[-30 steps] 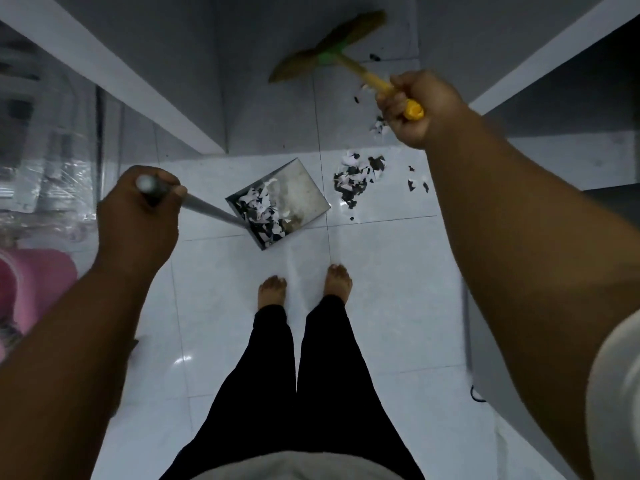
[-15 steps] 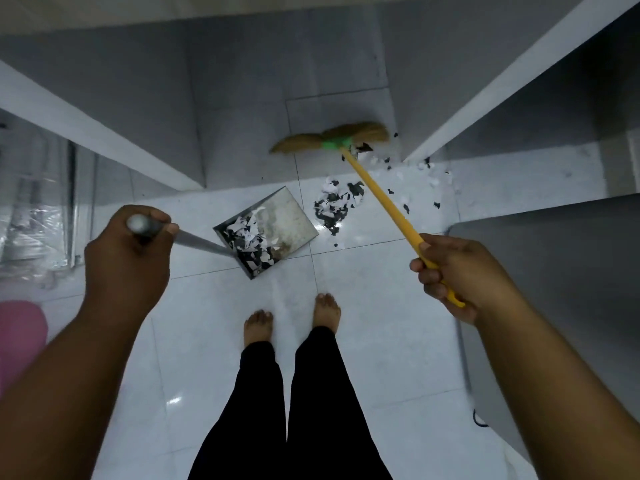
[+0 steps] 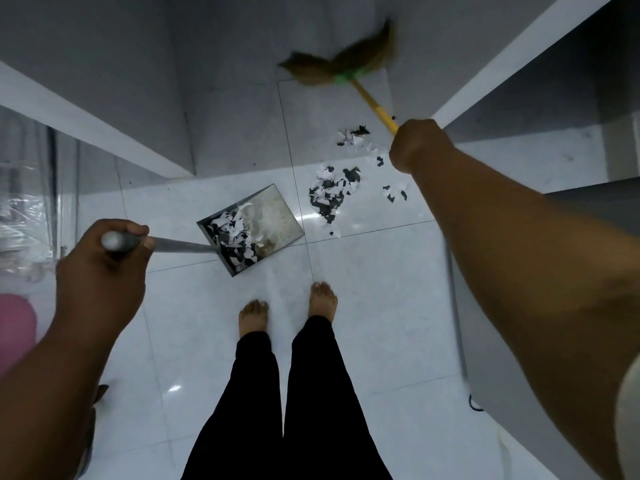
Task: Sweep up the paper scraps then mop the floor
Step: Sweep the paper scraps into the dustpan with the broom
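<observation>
Left hand (image 3: 104, 268) was fisted around the grey handle of the metal dustpan (image 3: 251, 230), which sat on the white tile floor (image 3: 381, 306) with black and white scraps inside. Right hand (image 3: 417, 145) was clenched on the yellow broom (image 3: 341, 69) handle, bristles blurred beyond the paper scraps (image 3: 330, 195). Those lay loose on the tiles just right of the dustpan's open edge. Bare feet (image 3: 322, 301) stood behind.

Floor and surroundings as I see them from the head camera: glossy white tiled floor (image 3: 377, 306) with thin dark grout lines and a bright glint of light; grey walls (image 3: 235, 81) edged in white at upper left and right; crumpled clear plastic sheeting (image 3: 24, 216) at far left; a pink object (image 3: 15, 323) below it.
</observation>
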The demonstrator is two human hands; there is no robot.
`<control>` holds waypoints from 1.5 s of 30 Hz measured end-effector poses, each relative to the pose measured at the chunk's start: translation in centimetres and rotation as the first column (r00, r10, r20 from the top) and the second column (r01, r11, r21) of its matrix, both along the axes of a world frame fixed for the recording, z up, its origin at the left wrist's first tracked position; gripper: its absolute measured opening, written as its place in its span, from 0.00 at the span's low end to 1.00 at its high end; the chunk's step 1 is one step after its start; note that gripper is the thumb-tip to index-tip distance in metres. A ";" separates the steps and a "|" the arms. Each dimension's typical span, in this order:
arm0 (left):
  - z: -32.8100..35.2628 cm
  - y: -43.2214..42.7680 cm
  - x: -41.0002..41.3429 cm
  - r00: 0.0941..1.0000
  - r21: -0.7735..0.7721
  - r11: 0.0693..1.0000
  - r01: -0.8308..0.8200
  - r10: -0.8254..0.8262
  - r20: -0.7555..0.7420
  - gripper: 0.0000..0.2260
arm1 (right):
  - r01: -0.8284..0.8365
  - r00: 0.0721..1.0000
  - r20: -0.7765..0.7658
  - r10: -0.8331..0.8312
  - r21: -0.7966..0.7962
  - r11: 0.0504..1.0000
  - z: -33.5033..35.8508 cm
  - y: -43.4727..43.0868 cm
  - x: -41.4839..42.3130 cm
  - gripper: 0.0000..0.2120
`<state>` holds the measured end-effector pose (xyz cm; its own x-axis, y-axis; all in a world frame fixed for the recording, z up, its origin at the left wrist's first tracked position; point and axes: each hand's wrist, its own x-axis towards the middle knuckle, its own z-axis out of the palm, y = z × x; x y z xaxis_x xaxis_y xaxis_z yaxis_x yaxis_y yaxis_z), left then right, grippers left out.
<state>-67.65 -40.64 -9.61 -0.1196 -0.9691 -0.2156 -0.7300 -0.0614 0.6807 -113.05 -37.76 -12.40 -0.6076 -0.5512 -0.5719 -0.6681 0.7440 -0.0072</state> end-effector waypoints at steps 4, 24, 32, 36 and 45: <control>0.2 0.4 0.1 1.000 0.002 1.000 0.029 -0.029 -0.004 0.05 | 0.031 0.997 0.061 -0.039 0.130 0.991 -0.2 4.8 3.2 0.10; 2.2 -3.2 -0.7 0.992 0.054 0.991 0.122 -0.123 0.004 0.04 | 0.317 0.924 0.255 -0.285 -0.092 0.944 15.2 25.1 16.5 0.19; 1.6 -6.1 -1.2 0.996 0.083 0.992 0.090 -0.089 -0.014 0.04 | 0.455 0.853 0.339 -0.397 -0.112 0.883 7.9 19.5 13.1 0.18; 1.6 -6.5 -2.5 0.996 0.050 0.995 0.084 -0.085 0.016 0.07 | 0.406 0.835 0.415 -0.361 -0.022 0.913 6.4 19.8 15.4 0.18; 2.5 -6.8 -3.4 0.996 0.083 0.993 0.088 -0.086 -0.018 0.06 | 0.338 0.826 0.509 -0.242 -0.103 0.936 16.0 26.7 18.7 0.18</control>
